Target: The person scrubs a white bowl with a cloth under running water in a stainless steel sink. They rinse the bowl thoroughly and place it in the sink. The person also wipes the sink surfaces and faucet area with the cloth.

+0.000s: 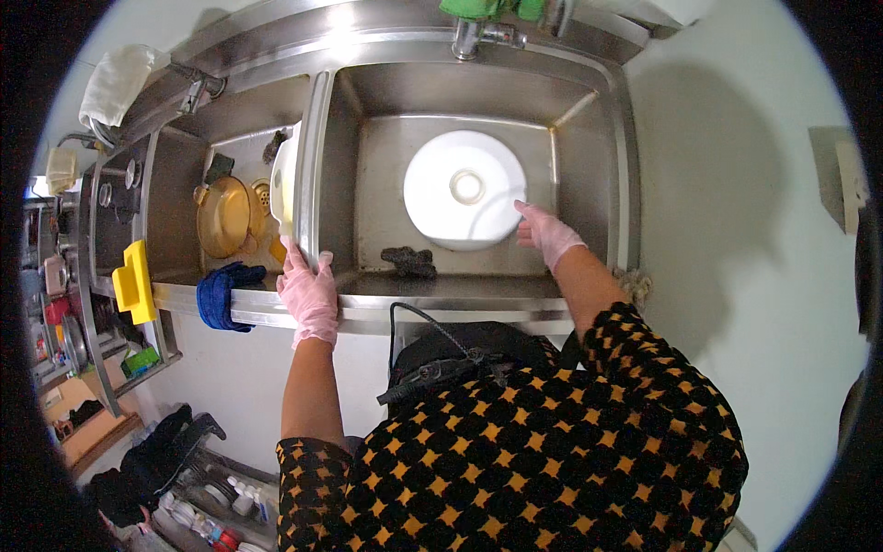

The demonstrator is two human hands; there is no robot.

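Note:
A round white dish or lid with a ring at its centre lies in the right basin of a stainless steel sink. My right hand, in a thin pink glove, is at its right edge; whether it touches is unclear. My left hand, gloved too, is at the front end of the divider, fingers by a white dish partly hidden in the left basin. Left of that dish sits an amber glass bowl. A dark scouring pad lies near the right basin's front wall.
A blue cloth hangs over the sink's front rim. Beside it, a yellow plastic piece straddles a rim. Faucets stand at the back, one under green cloth. Dark scouring pads lie in the left basin. A wall is at right.

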